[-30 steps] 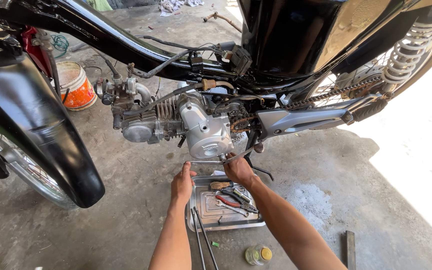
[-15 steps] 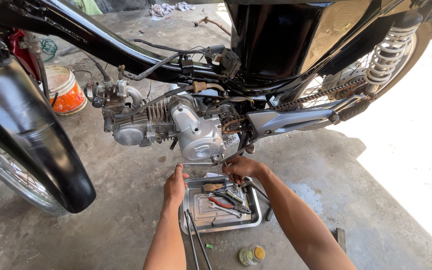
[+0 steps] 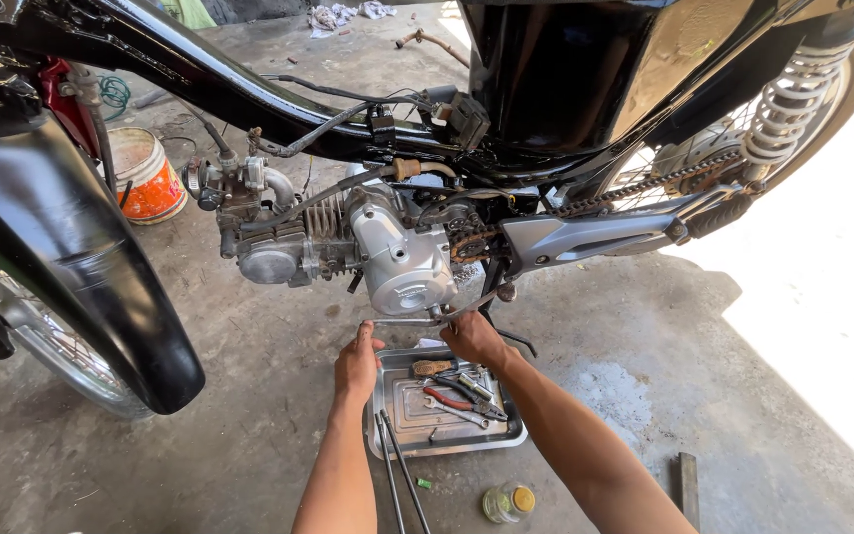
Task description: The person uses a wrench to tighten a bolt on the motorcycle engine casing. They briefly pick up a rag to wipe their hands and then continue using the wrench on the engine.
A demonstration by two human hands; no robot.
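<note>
Low in the middle of the frame, both the left hand (image 3: 356, 364) and the right hand (image 3: 470, 338) had their fingers wrapped around a thin metal bar (image 3: 405, 321) under the silver engine (image 3: 402, 262), right above the tool tray (image 3: 395, 440) on the floor, so tools were close.

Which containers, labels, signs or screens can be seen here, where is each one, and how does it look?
Bucket: on the floor behind the engine, left; round, orange with a white band.
Jar: on the floor below the tray, between the forearms; small, clear, yellow lid.
Signs or screens: none in view.
</note>
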